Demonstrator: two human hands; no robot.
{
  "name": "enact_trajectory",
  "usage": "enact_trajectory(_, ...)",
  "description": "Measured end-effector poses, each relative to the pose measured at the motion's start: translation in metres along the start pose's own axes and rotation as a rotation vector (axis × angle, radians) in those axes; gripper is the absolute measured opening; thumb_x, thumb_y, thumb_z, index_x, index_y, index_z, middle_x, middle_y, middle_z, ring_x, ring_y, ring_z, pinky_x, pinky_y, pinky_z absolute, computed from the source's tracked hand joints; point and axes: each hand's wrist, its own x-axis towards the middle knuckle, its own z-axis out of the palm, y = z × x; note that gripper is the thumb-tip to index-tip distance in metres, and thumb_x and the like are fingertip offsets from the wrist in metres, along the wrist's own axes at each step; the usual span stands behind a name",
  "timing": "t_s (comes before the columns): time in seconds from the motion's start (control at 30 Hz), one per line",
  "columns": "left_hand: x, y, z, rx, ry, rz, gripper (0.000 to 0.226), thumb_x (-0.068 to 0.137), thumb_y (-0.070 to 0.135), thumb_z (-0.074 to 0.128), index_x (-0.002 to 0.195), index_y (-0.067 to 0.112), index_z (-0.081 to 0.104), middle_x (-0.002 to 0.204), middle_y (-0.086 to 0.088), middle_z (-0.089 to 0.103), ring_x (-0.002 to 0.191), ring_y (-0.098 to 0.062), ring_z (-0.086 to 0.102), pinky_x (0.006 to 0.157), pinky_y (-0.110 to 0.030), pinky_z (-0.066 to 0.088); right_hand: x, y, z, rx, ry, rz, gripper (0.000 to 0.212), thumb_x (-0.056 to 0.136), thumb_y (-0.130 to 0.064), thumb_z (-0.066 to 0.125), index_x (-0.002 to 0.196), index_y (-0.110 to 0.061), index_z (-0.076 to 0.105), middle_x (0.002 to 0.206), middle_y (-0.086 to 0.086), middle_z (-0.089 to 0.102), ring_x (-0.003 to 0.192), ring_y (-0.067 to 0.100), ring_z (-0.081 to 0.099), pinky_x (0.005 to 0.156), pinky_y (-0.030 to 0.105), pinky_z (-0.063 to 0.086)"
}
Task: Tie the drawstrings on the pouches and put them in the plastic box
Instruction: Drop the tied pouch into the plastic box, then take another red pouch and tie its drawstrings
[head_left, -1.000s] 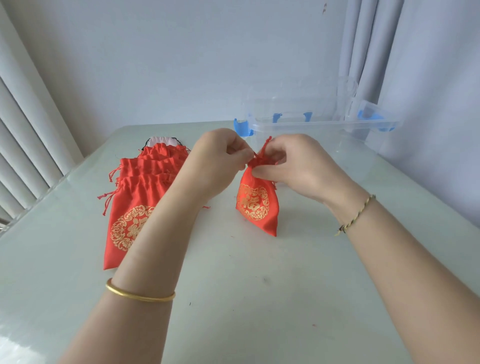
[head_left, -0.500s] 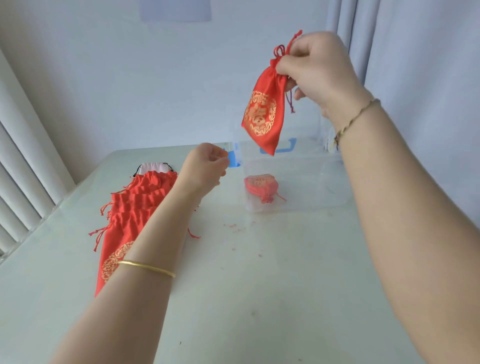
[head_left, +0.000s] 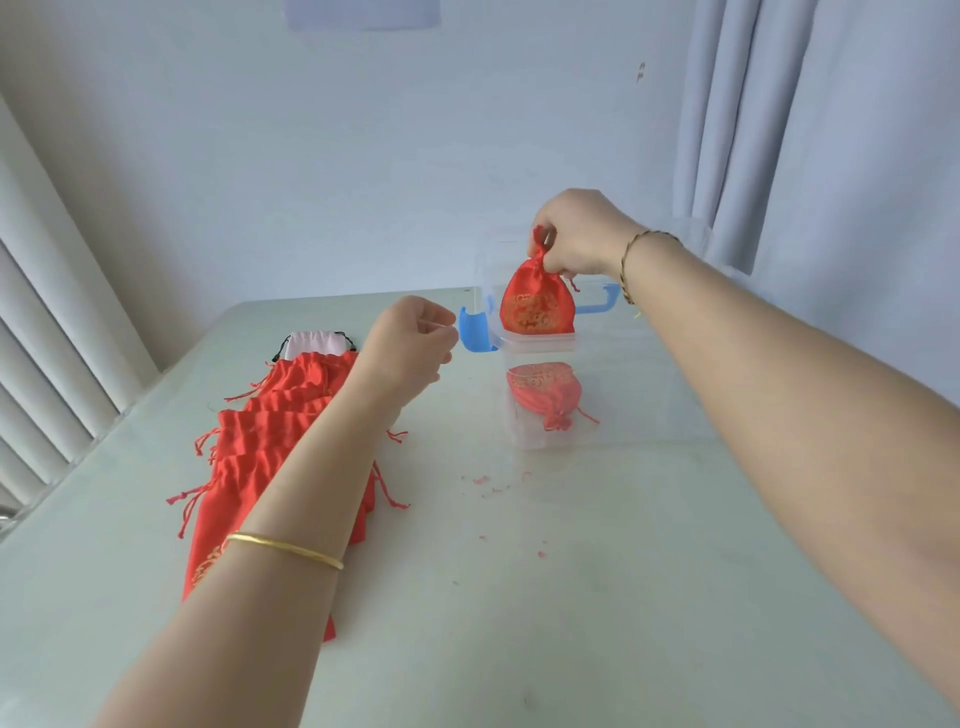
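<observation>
My right hand (head_left: 579, 234) pinches the tied neck of a red pouch (head_left: 537, 304) with gold print, which hangs at the rim of the clear plastic box (head_left: 623, 415). Another tied red pouch (head_left: 543, 389) lies on the box's floor. My left hand (head_left: 413, 340) hovers just left of the box, fingers curled shut with nothing in them. A pile of several untied red pouches (head_left: 270, 447) lies on the table under my left forearm.
The box has blue latches (head_left: 474, 330) and stands at the far middle of a pale green table (head_left: 571, 597). A pink cloth pouch (head_left: 314, 343) lies behind the red pile. Curtains hang at right, blinds at left. Red thread bits dot the table.
Both hands were tying the pouch a second ago. My right hand then lifted it high and has now lowered it to the box's rim; my left hand let go and stays beside the box.
</observation>
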Motion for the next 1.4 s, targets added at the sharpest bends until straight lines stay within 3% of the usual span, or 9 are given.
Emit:
enact_trajectory(0.07, 0.0, -0.003, 0.0, 0.008, 0.005, 0.002, 0.023, 0.089, 0.009, 0.047, 0.111, 0.008, 0.055, 0.083, 0.003, 0.056, 0.076, -0.011, 0.058, 0.063, -0.023, 0.048, -0.003, 0.0, 0.005, -0.053, -0.136, -0.002, 0.027, 0.079, 0.002, 0.058, 0.102, -0.007, 0.068, 0.087, 0.01, 0.066, 0.058, 0.017, 0.057, 0.067, 0.026, 0.052)
enact_trajectory(0.2, -0.006, -0.008, -0.003, 0.036, 0.019, 0.007, 0.024, 0.089, 0.008, 0.047, 0.111, 0.009, 0.055, 0.083, 0.003, 0.056, 0.076, -0.012, 0.058, 0.064, -0.024, 0.049, -0.014, 0.002, 0.014, 0.021, -0.485, 0.121, 0.04, 0.086, 0.003, 0.044, 0.117, -0.015, 0.06, 0.113, 0.007, 0.057, 0.093, 0.031, 0.067, 0.085, 0.041, 0.055)
enact_trajectory(0.43, -0.023, -0.023, -0.035, 0.215, 0.19, 0.085, 0.024, 0.086, 0.005, 0.049, 0.105, 0.009, 0.063, 0.097, -0.002, 0.061, 0.081, -0.018, 0.055, 0.07, -0.027, 0.045, -0.051, -0.034, -0.012, 0.314, 0.034, 0.037, 0.041, 0.081, 0.008, 0.028, 0.095, -0.01, 0.062, 0.096, 0.012, 0.063, 0.08, 0.023, 0.064, 0.074, 0.032, 0.052)
enact_trajectory(0.53, -0.034, -0.036, -0.055, 0.381, 0.255, 0.102, 0.027, 0.083, 0.003, 0.05, 0.104, 0.01, 0.067, 0.104, -0.006, 0.064, 0.097, -0.025, 0.057, 0.087, -0.031, 0.044, -0.078, -0.059, 0.0, 0.463, 0.159, -0.045, 0.041, 0.077, 0.008, 0.03, 0.091, -0.007, 0.064, 0.087, 0.01, 0.063, 0.073, 0.022, 0.064, 0.06, 0.023, 0.048)
enact_trajectory(0.67, -0.054, -0.06, -0.086, 0.639, 0.3, 0.05, 0.03, 0.084, 0.01, 0.052, 0.107, 0.018, 0.068, 0.115, -0.011, 0.06, 0.112, -0.035, 0.048, 0.098, -0.039, 0.035, -0.116, -0.095, 0.037, 0.668, 0.083, -0.102, 0.038, 0.079, 0.008, 0.03, 0.087, -0.005, 0.064, 0.08, 0.01, 0.061, 0.066, 0.022, 0.061, 0.058, 0.028, 0.047)
enact_trajectory(1.0, -0.086, -0.06, -0.093, 0.97, 0.147, 0.012, 0.019, 0.086, 0.031, 0.062, 0.101, 0.02, 0.067, 0.118, -0.011, 0.05, 0.117, -0.034, 0.035, 0.096, -0.042, 0.031, -0.152, -0.117, 0.098, 0.652, -0.134, -0.06, 0.034, 0.083, 0.006, 0.034, 0.096, -0.007, 0.063, 0.089, 0.011, 0.062, 0.063, 0.017, 0.061, 0.056, 0.023, 0.047)
enact_trajectory(1.2, -0.099, -0.036, -0.091, 0.755, 0.055, 0.085, 0.009, 0.082, 0.031, 0.066, 0.074, 0.027, 0.061, 0.09, -0.001, 0.051, 0.11, -0.03, 0.044, 0.09, -0.039, 0.034, -0.163, -0.121, 0.111, 0.697, -0.128, -0.111, 0.041, 0.087, -0.019, 0.061, 0.124, -0.007, 0.051, 0.106, 0.005, 0.056, 0.068, 0.017, 0.057, 0.054, 0.012, 0.04)
enact_trajectory(1.3, -0.108, -0.015, -0.084, 0.588, -0.005, 0.213, 0.009, 0.078, 0.027, 0.069, 0.072, 0.023, 0.066, 0.074, 0.004, 0.052, 0.091, -0.026, 0.053, 0.077, -0.035, 0.04, -0.169, -0.116, 0.106, 0.715, -0.113, -0.158, 0.018, 0.086, -0.016, 0.062, 0.096, -0.001, 0.061, 0.079, 0.012, 0.063, 0.048, 0.007, 0.053, 0.049, 0.014, 0.039)
enact_trajectory(1.4, -0.108, -0.005, -0.072, 0.419, -0.037, 0.299, 0.007, 0.076, 0.024, 0.072, 0.08, 0.022, 0.066, 0.083, 0.001, 0.06, 0.084, -0.019, 0.056, 0.078, -0.032, 0.042, -0.17, -0.09, 0.091, 0.714, -0.028, -0.141, 0.014, 0.084, -0.01, 0.062, 0.08, 0.004, 0.061, 0.061, 0.012, 0.059, 0.044, 0.003, 0.05, 0.046, 0.01, 0.035)
